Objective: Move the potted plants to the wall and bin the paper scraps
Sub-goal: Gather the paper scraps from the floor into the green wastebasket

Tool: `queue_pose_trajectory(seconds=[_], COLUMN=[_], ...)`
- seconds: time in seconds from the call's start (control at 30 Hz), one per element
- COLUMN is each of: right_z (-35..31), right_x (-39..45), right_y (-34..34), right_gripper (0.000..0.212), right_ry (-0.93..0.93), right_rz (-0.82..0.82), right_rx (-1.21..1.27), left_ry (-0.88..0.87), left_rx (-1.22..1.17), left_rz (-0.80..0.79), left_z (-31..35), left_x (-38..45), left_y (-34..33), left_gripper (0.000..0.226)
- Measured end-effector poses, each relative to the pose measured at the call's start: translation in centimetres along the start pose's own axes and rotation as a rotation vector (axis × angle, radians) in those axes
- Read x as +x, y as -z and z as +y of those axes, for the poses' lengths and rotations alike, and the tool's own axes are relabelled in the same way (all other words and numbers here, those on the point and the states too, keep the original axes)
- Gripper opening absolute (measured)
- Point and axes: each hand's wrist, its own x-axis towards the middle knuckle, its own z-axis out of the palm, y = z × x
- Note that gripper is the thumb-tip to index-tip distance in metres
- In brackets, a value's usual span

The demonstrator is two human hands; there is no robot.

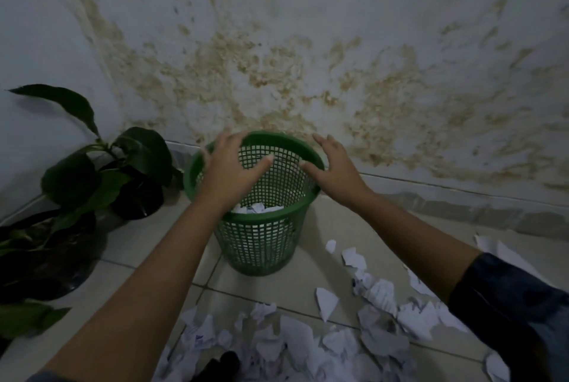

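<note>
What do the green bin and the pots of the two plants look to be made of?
Green bin: looks like moulded plastic, matte, with uniform lattice walls and a solid rolled rim. Plant pots: seemingly thin glossy black plastic bags, going by their wrinkles and soft highlights; the dim light leaves this uncertain.

tiled floor (160, 246) | green bin (257, 246) | two potted plants (135, 187) (46, 258) | paper scraps (308, 341)

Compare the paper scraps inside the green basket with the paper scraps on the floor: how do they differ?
The scraps in the basket are few in view, a small white heap behind the green mesh. The scraps on the floor are many and lie spread across the tiles, right of and in front of the basket. The basket scraps are already binned; the floor scraps are not. Both are white, torn and crumpled.
</note>
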Motion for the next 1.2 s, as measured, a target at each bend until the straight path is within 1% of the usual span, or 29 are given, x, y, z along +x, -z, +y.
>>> queue_pose_trajectory(seconds=[0.1,0.2,0.27,0.33,0.4,0.5,0.6,0.67,0.73,0.77,0.83,0.87,0.9,0.93,0.97,1.07,1.13,1.2], right_z=[2.4,6.6,10.1,13.9,18.0,22.9,26.0,27.3,28.2,28.5,29.2,29.6,30.1,30.7,31.3,31.9,31.1,29.7], right_x=[-0.4,-1.3,-2.1,-3.2,-4.3,-5.3,-4.6,-3.8,-3.0,-2.6,-1.8,-1.5,-1.2,-1.1,-1.0,-2.0,-3.7,-6.2], right_y=[2.0,4.9,6.7,8.0,8.3,7.5,6.2,5.2,4.1,3.6,2.6,2.2,1.7,1.3,0.9,0.1,-0.3,-0.8], right_gripper=[0.062,0.059,0.06,0.059,0.056,0.053,0.053,0.053,0.051,0.053,0.06,0.061,0.062,0.064,0.065,0.062,0.057,0.05], right_ry=[-0.051,-0.113,-0.189,-0.259,-0.325,-0.398,-0.361,-0.295,-0.184,-0.147,-0.131,-0.135,-0.137,-0.137,-0.142,-0.154,-0.099,0.004], right_rz=[0.047,0.046,0.026,0.0,-0.042,-0.089,-0.139,-0.153,-0.103,-0.081,-0.07,-0.073,-0.078,-0.083,-0.093,-0.111,-0.133,-0.164], right_rx=[-0.021,-0.099,-0.163,-0.237,-0.29,-0.319,-0.339,-0.366,-0.451,-0.482,-0.507,-0.511,-0.512,-0.513,-0.512,-0.447,-0.382,-0.319], left_ry=[-0.182,-0.34,-0.383,-0.385,-0.344,-0.153,0.002,0.034,-0.009,-0.042,-0.1,-0.116,-0.122,-0.115,-0.107,-0.052,-0.003,0.034], left_rx=[0.032,-0.073,-0.138,-0.171,-0.13,0.021,0.3,0.404,0.405,0.37,0.235,0.142,0.04,-0.048,-0.112,-0.163,-0.211,-0.269], left_rz=[-0.078,-0.218,-0.355,-0.461,-0.533,-0.638,-0.769,-0.858,-0.865,-0.857,-0.851,-0.843,-0.822,-0.788,-0.75,-0.674,-0.649,-0.631], left_z=[4.8,7.9,8.5,7.6,5.4,1.7,-0.6,-1.2,-1.8,-2.0,-2.3,-2.3,-2.4,-2.3,-2.2,-2.3,-2.2,-1.9], left_x=[-0.6,-1.7,-2.9,-4.0,-4.8,-5.7,-6.1,-6.3,-6.4,-6.5,-6.6,-6.6,-6.5,-6.4,-6.2,-5.6,-5.3,-5.3], left_y=[-3.4,-8.3,-12.1,-16.0,-19.4,-23.6,-26.8,-28.2,-29.2,-29.5,-29.7,-29.8,-29.7,-29.6,-29.6,-29.7,-30.1,-30.4], left_gripper=[0.065,0.062,0.061,0.06,0.059,0.064,0.07,0.074,0.078,0.081,0.085,0.077,0.063,0.054,0.052,0.056,0.059,0.057])
